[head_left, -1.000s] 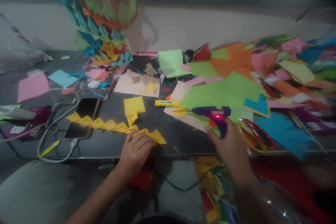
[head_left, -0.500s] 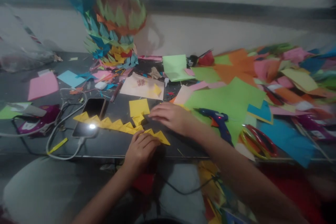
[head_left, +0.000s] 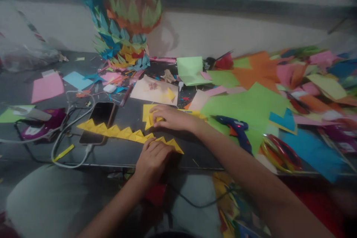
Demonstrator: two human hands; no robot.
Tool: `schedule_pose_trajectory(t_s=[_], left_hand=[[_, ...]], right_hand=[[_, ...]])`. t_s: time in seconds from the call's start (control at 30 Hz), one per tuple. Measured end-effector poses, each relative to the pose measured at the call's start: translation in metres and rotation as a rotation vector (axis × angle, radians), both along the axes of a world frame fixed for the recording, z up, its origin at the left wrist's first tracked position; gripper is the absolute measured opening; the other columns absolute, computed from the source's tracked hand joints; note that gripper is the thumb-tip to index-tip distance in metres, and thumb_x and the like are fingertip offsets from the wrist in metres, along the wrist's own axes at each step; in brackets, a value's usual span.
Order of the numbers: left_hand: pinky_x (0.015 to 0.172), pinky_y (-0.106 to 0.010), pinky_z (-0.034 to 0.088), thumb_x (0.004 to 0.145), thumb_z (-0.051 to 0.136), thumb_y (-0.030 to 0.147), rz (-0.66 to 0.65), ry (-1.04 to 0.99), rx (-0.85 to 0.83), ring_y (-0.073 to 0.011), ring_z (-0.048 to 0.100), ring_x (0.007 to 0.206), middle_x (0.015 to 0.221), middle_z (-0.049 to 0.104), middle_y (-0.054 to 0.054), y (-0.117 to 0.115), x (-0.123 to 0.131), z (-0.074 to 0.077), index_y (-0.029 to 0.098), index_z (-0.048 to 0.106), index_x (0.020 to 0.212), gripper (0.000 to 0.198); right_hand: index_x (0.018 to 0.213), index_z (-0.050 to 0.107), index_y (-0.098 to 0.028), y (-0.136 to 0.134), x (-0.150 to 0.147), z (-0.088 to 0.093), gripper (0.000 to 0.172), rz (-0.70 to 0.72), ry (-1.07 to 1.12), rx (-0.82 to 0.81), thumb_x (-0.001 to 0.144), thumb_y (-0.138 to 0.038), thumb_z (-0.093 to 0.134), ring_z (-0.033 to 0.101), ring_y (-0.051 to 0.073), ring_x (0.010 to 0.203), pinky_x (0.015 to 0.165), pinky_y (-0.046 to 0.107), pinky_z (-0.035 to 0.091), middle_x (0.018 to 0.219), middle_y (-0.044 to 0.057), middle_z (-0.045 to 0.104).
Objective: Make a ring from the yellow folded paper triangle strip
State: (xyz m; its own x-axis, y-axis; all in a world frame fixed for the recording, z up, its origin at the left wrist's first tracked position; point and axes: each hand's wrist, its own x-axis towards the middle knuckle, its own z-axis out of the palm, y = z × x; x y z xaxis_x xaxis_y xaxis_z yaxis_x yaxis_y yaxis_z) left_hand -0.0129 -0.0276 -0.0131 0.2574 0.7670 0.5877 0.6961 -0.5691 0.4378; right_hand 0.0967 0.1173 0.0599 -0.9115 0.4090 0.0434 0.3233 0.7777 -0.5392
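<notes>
Nearer, left hand [head_left: 155, 157] curled, beyond, right hand [head_left: 174, 118] arched

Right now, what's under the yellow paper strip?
Part of a phone, and dark tabletop. The yellow strip hides the phone's middle, so I can't see that bit.
</notes>
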Motion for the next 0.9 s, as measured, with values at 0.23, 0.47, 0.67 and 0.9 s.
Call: schedule_pose_trajectory(t_s=[0.23,0.47,0.67,0.9], left_hand=[[0.095,-0.033,0.033,0.087,0.053,0.011,0.033,0.034,0.025,-0.0121,0.060,0.079,0.083,0.068,0.002,-0.002,-0.001,0.000,0.020,0.058,0.095,0.013],[0.093,-0.034,0.035,0.088,0.052,0.014,0.042,0.042,0.014,-0.0131,0.060,0.080,0.085,0.068,0.001,-0.003,-0.001,0.004,0.021,0.059,0.095,0.012],[0.092,-0.034,0.037,0.088,0.052,0.013,0.047,0.062,0.022,-0.0142,0.061,0.082,0.085,0.068,0.000,-0.003,0.000,0.005,0.021,0.059,0.094,0.012],[0.092,-0.035,0.037,0.087,0.054,0.013,0.051,0.069,0.008,-0.0144,0.059,0.083,0.086,0.068,0.000,-0.003,0.001,0.003,0.021,0.060,0.094,0.012]], right_hand=[[0.077,0.058,-0.019,-0.054,0.067,0.001,0.010,-0.413,0.312,-0.218,0.082,-0.028,0.059,0.051,0.019,0.111,0.095,0.036,0.039,0.115,0.008,0.056],[0.073,0.054,-0.020,-0.105,0.105,-0.023,0.020,-0.714,0.424,-0.505,0.079,-0.038,0.060,0.056,0.019,0.102,0.083,0.032,0.047,0.107,0.008,0.058],[0.088,0.058,-0.021,-0.119,0.119,-0.038,0.016,-0.812,0.381,-0.334,0.080,-0.035,0.059,0.058,0.018,0.087,0.070,0.028,0.050,0.093,0.006,0.057],[0.093,0.064,-0.022,-0.124,0.120,-0.039,0.016,-0.713,0.152,-0.006,0.087,-0.025,0.049,0.057,0.018,0.092,0.081,0.032,0.049,0.099,0.008,0.056]])
